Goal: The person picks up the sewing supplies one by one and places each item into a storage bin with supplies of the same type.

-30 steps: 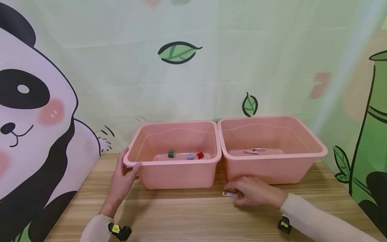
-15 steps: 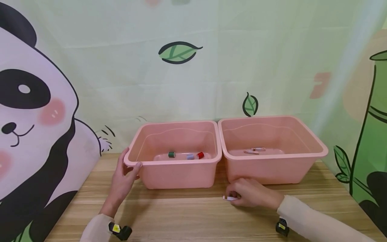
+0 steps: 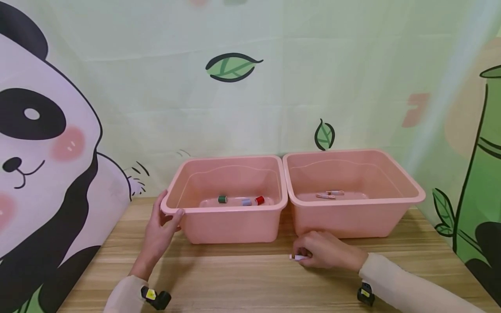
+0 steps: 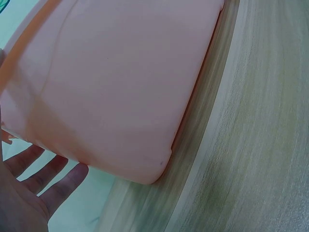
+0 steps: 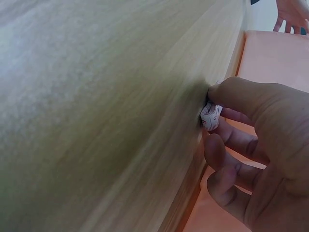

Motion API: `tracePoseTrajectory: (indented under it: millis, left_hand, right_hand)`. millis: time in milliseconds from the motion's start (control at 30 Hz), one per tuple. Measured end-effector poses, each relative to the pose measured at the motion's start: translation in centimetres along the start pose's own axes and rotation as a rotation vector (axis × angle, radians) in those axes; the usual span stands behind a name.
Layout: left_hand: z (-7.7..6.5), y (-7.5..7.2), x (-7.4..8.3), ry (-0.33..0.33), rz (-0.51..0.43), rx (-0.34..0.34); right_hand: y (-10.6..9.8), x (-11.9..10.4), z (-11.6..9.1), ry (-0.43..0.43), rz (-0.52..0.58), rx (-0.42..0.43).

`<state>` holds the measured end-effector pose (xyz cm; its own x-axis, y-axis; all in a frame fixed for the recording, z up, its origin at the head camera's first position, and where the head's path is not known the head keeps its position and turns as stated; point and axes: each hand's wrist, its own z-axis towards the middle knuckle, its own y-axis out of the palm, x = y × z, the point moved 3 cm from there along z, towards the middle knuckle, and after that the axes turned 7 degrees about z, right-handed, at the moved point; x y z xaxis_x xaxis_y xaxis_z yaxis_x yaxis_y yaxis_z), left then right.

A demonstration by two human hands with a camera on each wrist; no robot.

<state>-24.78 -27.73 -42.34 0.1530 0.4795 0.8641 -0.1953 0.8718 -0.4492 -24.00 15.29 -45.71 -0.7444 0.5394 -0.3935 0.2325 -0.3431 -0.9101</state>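
Two pink plastic bins stand side by side at the back of the wooden table (image 3: 235, 278). My left hand (image 3: 162, 226) holds the front left corner of the left bin (image 3: 225, 226), thumb over the rim, fingers (image 4: 46, 181) spread beside its wall (image 4: 116, 82). That bin holds a green-capped item (image 3: 222, 199), a grey-blue one (image 3: 246, 202) and a red-capped one (image 3: 259, 200). My right hand (image 3: 322, 250) lies on the table before the right bin (image 3: 352, 219) and pinches a small white tube (image 3: 296, 257) (image 5: 211, 115) against the wood. Two thin pinkish tubes (image 3: 330, 194) lie in the right bin.
A printed backdrop with a panda (image 3: 43, 143), leaves and bamboo (image 3: 481, 165) rises right behind the bins. Bare wood stretches in front of the bins toward me. Black wrist devices (image 3: 156, 299) sit on both forearms.
My right hand has drawn slightly back toward me and closed round the small white tube, which now shows less. The left hand has stayed on the bin corner.
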Motion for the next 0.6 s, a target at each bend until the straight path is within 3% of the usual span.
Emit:
tracePoseTrajectory:
  millis: [600]
  left_hand:
    - [0.02, -0.09, -0.02, 0.005, -0.006, -0.005]
  right_hand:
    - [0.21, 0.27, 0.10, 0.006, 0.007, -0.003]
